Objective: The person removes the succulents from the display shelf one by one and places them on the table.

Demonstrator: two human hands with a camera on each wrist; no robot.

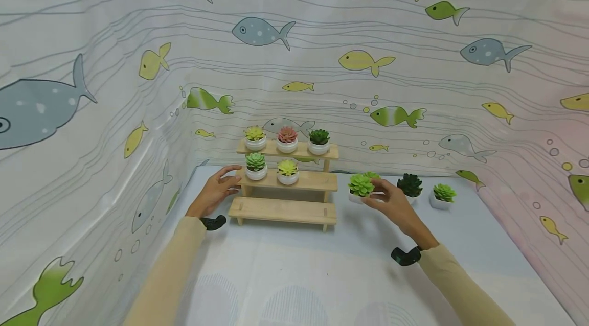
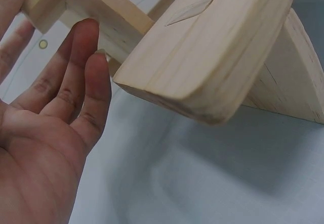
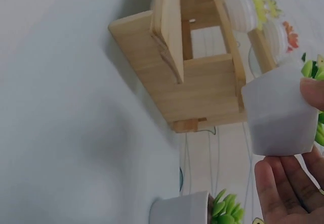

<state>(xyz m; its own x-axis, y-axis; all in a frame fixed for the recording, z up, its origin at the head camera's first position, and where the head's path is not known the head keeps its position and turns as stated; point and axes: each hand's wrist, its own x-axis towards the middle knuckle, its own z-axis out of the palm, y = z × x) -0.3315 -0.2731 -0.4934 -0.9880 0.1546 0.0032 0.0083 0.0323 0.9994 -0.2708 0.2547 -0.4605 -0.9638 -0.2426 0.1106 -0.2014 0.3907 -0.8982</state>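
My right hand (image 1: pixel 391 206) pinches a light-green potted succulent (image 1: pixel 360 186) by its white pot, raised just right of the wooden shelf. In the right wrist view, thumb and fingers hold opposite sides of the angular white pot (image 3: pixel 281 113). At the left end of the three-step wooden shelf (image 1: pixel 282 210), my left hand (image 1: pixel 216 190) has its fingers loosely bent around nothing. The left wrist view has these fingertips (image 2: pixel 96 75) close beside the shelf's wood (image 2: pixel 202 57); whether they touch it I cannot tell. The shelf's lowest step carries no pot.
On the top step stand yellow-green (image 1: pixel 255 138), pink (image 1: pixel 287 140) and dark-green (image 1: pixel 319 142) succulents. The middle step bears a pale-green one (image 1: pixel 255 166) and a yellow one (image 1: pixel 287 171). Right of the shelf are a dark-green plant (image 1: pixel 409 186), a bright-green one (image 1: pixel 443 196) and another, partly hidden (image 1: pixel 371 175).
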